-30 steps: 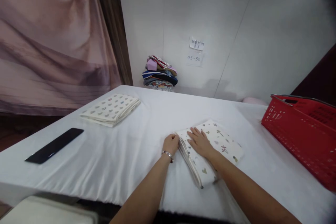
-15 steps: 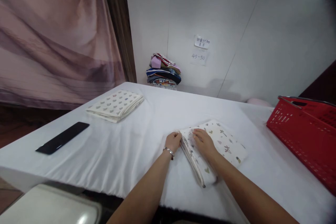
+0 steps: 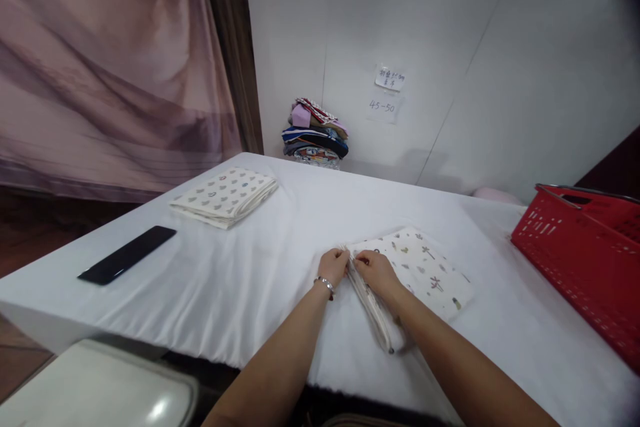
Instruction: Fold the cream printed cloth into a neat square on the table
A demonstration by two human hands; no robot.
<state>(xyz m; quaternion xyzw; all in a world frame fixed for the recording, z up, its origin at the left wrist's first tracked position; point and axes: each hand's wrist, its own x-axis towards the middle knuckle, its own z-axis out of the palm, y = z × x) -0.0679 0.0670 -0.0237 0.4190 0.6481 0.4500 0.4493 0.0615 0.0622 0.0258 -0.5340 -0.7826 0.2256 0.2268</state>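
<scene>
Head view: the left hand (image 3: 333, 265) was set at the far left corner of the printed cloth (image 3: 435, 267), fingers curled narrow, the fabric edge pinched at the tips. A bracelet (image 3: 326, 283) was worn on that wrist. The right hand (image 3: 377, 271) was placed just beside it, fingers bent and drawn in, the same folded edge held; how much fabric was gripped under each palm could not be told. The fingertips were brought close together, only a narrow gap left between them.

The printed cloth was laid on the white-covered surface (image 3: 270, 280), below and to the right of the hands. Its thick, layered fold was run from the fingertips back between the forearms; the flatter part was spread out to the right, past the right hand. Small plant-like motifs were printed on it.

Well left of the hands and farther off, a folded cloth (image 3: 225, 193) with grey motifs was laid flat. Nearer, also left, a black flat object (image 3: 129, 255) was placed. Well to the right of the hands, a red basket (image 3: 575, 260) was stood. Beyond the hands, past the surface's far edge, a fabric stack (image 3: 316, 130) was piled by the wall (image 3: 425, 13), where paper notes (image 3: 390, 78) were stuck.
</scene>
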